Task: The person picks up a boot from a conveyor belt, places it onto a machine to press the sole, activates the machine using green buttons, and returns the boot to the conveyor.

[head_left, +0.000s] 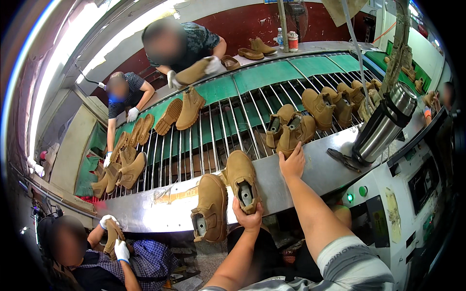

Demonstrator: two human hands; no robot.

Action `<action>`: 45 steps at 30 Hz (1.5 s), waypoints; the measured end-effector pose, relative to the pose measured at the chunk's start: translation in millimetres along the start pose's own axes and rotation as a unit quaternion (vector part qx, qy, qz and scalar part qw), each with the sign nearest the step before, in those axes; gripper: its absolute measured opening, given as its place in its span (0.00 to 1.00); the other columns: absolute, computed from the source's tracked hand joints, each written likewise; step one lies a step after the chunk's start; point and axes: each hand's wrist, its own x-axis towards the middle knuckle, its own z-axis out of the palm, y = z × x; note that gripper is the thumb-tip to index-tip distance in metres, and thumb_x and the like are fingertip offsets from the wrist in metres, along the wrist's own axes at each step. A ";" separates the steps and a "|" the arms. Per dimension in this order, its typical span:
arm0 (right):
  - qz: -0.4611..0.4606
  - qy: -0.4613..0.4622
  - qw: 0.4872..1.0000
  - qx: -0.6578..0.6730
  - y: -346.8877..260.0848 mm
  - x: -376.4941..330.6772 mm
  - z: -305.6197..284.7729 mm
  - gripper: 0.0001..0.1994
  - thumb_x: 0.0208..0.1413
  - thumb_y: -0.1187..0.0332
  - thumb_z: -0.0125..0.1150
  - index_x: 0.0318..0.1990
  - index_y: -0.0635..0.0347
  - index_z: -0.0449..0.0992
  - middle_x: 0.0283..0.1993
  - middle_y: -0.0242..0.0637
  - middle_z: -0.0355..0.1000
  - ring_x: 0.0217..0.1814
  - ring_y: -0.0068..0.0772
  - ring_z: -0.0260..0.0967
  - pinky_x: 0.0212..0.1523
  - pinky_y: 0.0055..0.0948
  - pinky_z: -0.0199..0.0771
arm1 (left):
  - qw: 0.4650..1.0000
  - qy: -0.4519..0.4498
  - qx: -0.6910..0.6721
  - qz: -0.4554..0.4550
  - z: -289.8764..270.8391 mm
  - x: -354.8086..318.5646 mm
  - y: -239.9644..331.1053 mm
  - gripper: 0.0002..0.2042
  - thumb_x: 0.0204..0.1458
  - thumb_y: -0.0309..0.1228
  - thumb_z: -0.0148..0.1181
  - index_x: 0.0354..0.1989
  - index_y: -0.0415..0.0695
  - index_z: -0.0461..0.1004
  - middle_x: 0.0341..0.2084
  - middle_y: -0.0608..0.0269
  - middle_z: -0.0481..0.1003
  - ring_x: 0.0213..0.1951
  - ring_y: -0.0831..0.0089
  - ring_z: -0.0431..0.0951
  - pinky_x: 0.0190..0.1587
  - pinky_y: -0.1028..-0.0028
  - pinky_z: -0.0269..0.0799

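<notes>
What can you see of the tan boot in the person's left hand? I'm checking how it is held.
The tan suede-looking ankle boot lies tilted, sole away, its opening facing the camera with a grey shoe last showing inside. Its toe rests on the shiny metal ledge of the conveyor, its heel end hangs over the edge. The left hand grips it from below at the heel. A second, similar tan boot hangs just beside it to the left; whether they touch is unclear.

Matt suede boots on bright metal

The tan boot (241, 177) gripped by the left hand (248, 217) looks like soft, matt suede — as does the boot (293, 137) under the right hand (292, 164); the ledge (315, 167) beneath them is smooth brushed metal, and beside it a glossy steel cylinder (385, 123).
</notes>
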 end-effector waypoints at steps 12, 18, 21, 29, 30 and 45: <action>0.020 -0.009 1.000 0.000 -1.6 1.0 -2.5 0.44 0.53 0.51 0.62 0.69 0.65 0.45 0.64 0.58 0.57 0.67 0.54 0.55 0.65 0.46 0.56 | 1.000 0.008 -0.004 -0.007 1.0 0.5 -0.6 0.38 0.35 0.36 0.72 0.56 0.32 0.63 0.52 0.42 0.68 0.54 0.46 0.69 0.59 0.58 0.63; 0.034 -0.001 0.999 0.030 1.1 2.4 -0.2 0.48 0.47 0.49 0.66 0.69 0.63 0.47 0.64 0.57 0.56 0.66 0.55 0.56 0.64 0.46 0.57 | 1.000 -0.020 -0.005 -0.015 -3.2 -0.2 -1.8 0.40 0.37 0.37 0.74 0.58 0.34 0.61 0.54 0.44 0.65 0.56 0.50 0.67 0.60 0.59 0.61; 0.049 0.017 0.997 0.057 4.7 15.0 -1.1 0.51 0.40 0.46 0.71 0.67 0.63 0.50 0.64 0.57 0.56 0.65 0.56 0.56 0.64 0.47 0.58 | 0.997 -0.053 0.009 -0.052 -6.5 7.0 7.7 0.42 0.34 0.35 0.74 0.60 0.34 0.59 0.56 0.42 0.63 0.58 0.47 0.64 0.62 0.58 0.60; 0.063 0.017 0.995 0.081 -10.3 66.9 5.5 0.53 0.35 0.49 0.74 0.68 0.58 0.50 0.67 0.61 0.51 0.68 0.61 0.51 0.66 0.51 0.56 | 0.976 -0.163 0.008 -0.145 -11.1 42.9 28.2 0.47 0.32 0.33 0.74 0.64 0.35 0.55 0.60 0.43 0.61 0.63 0.49 0.62 0.64 0.62 0.58; 0.077 0.013 0.994 0.078 -9.9 69.6 8.9 0.53 0.34 0.50 0.74 0.68 0.58 0.50 0.67 0.62 0.51 0.68 0.61 0.50 0.66 0.51 0.55 | 0.975 -0.166 0.010 -0.145 -7.2 46.9 27.8 0.47 0.32 0.33 0.74 0.64 0.35 0.55 0.59 0.43 0.62 0.62 0.49 0.62 0.64 0.63 0.59; -0.129 -0.170 0.917 0.338 62.1 124.3 8.0 0.44 0.31 0.66 0.71 0.63 0.63 0.60 0.58 0.46 0.67 0.62 0.42 0.65 0.62 0.32 0.63 | 0.979 -0.165 -0.014 -0.117 172.1 150.5 -43.7 0.36 0.35 0.34 0.72 0.57 0.39 0.65 0.50 0.52 0.70 0.53 0.58 0.72 0.56 0.64 0.67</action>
